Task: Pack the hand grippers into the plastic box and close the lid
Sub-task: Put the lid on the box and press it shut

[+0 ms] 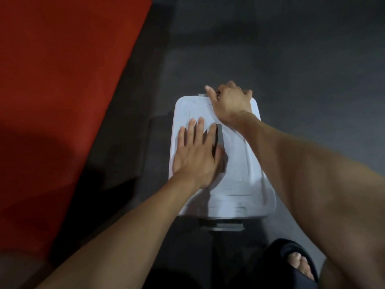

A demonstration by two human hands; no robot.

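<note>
The plastic box stands on the dark floor with its white lid (pixel 237 163) lying on top, covering the inside; no hand grippers are visible. A grey handle strip (pixel 219 134) runs along the lid's middle. My left hand (pixel 195 155) lies flat on the lid's left half, fingers spread, index finger against the handle strip. My right hand (pixel 230 101) is curled over the lid's far edge, fingers wrapped around the grey far latch (pixel 203 94). The near grey latch (pixel 221 225) sticks out at the front edge, with no hand on it.
A large red surface (pixel 62 90) fills the left side. Dark grey floor (pixel 302 59) surrounds the box. My foot in a black slipper (pixel 295 261) rests at the bottom right, close to the box's near end.
</note>
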